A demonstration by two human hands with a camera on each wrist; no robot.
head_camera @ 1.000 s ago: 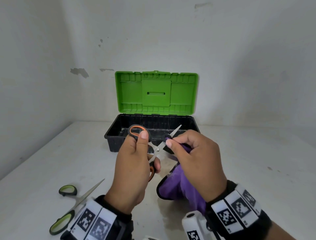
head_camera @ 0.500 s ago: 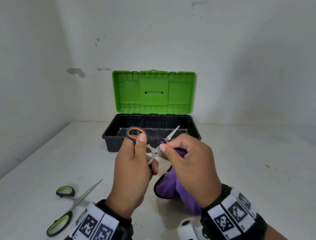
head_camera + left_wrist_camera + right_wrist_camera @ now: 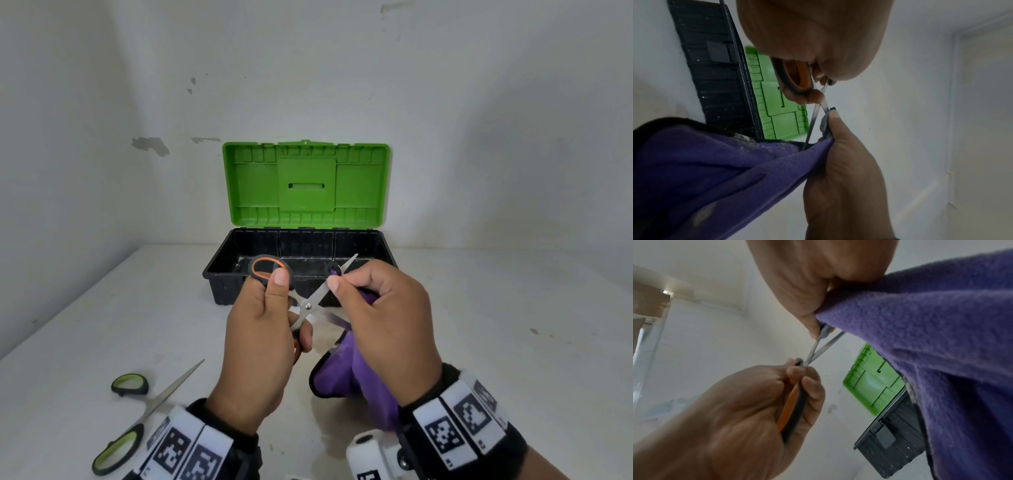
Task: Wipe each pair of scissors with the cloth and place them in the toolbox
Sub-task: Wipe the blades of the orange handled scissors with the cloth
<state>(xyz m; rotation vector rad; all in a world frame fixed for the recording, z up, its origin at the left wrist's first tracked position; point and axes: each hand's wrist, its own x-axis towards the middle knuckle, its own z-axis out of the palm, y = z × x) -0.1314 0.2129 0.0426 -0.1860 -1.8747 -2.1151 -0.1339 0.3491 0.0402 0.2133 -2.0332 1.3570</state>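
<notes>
Two blades splayed, orange scissors (image 3: 306,303) tips up-right toward toolbox (image 3: 219,274), left hand (image 3: 260,346) gripping handles, right hand (image 3: 383,329) pinching cloth (image 3: 346,373) on blade.

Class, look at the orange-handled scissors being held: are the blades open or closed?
Open. The orange-handled scissors have their two blades crossing in an X at the pivot, tips apart, while the right hand pinches the purple cloth on one blade.

Purple cloth (image 3: 346,373) — green-lidded black toolbox (image 3: 219,274)

I see a white table (image 3: 496,342) with a few small dark spots. A black toolbox (image 3: 219,284) sits on it, green lid up. The green-handled scissors (image 3: 137,414) lie flat near my left wrist, maybe slightly open.
</notes>
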